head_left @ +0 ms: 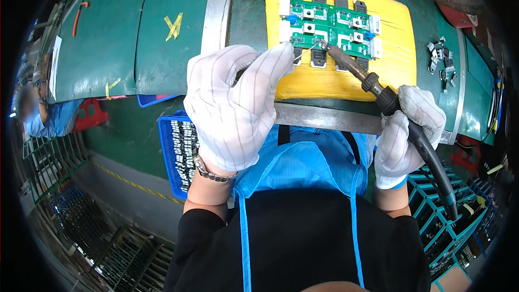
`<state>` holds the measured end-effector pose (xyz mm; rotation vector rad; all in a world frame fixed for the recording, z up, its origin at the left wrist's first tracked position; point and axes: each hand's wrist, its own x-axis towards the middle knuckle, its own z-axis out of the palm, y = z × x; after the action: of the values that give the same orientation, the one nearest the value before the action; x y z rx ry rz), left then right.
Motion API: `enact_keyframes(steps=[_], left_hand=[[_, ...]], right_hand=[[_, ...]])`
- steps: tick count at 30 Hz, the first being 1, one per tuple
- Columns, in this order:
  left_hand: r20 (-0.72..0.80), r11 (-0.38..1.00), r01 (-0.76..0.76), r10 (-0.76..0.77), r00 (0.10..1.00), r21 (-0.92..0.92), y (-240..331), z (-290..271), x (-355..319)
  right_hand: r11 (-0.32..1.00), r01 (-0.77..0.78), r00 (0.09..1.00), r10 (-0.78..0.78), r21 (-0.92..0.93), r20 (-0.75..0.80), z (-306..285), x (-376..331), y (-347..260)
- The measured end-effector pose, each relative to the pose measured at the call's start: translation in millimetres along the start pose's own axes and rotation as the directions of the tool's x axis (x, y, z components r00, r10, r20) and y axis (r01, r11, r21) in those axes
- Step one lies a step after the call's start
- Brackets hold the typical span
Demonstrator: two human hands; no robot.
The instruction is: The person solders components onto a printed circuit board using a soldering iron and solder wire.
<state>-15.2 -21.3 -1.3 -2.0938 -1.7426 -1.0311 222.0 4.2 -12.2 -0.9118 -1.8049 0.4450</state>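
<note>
Yellow tape crosses (173,26) marked the green bench mat (162,48) at the far left, and a blue bin (172,154) of small dark parts sat below the bench edge. Beside it, the gloved left hand (238,105) pinched a thin solder wire (306,51) toward the green circuit board (330,27), which lay on a yellow pad (397,48). Further right, the gloved right hand (408,130) was closed around a soldering iron (359,73), its tip touching the board's near edge. Loose dark components (442,57) lay at the far right.

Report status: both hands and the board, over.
Left hand pinches solder wire. Right hand grips soldering iron, tip at green circuit board on yellow pad. Nothing blocking.
</note>
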Motion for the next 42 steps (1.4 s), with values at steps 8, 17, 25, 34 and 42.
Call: enact_keyframes(steps=[8, 17, 25, 34, 42], left_hand=[[0.027, 0.999, 0.032, -0.032, 0.999, 0.003, 1.7, 0.0, -1.6], [-0.138, 0.944, -0.003, 0.051, 0.989, 0.331, 4.5, -8.0, -0.7], [0.021, 0.983, -0.052, 0.049, 0.999, 0.178, 0.0, -4.0, -0.7], [-0.029, 0.987, -0.093, 0.097, 0.995, 0.133, -1.4, 7.6, 0.3], [0.037, 0.983, -0.062, 0.057, 0.998, 0.170, 1.7, -6.2, 8.7]], right_hand=[[1.000, 0.017, 1.000, -0.017, -0.025, -0.002, 0.8, 1.5, -1.6], [0.996, -0.084, 0.996, 0.084, 0.005, -0.032, -4.9, 0.3, -4.8], [0.998, -0.060, 0.998, 0.061, -0.030, 0.024, -4.8, -2.4, -2.6], [1.000, 0.001, 1.000, -0.001, -0.003, -0.011, -1.2, 0.6, 0.7], [1.000, -0.003, 1.000, 0.002, -0.022, -0.021, -1.3, 0.4, -2.1]])
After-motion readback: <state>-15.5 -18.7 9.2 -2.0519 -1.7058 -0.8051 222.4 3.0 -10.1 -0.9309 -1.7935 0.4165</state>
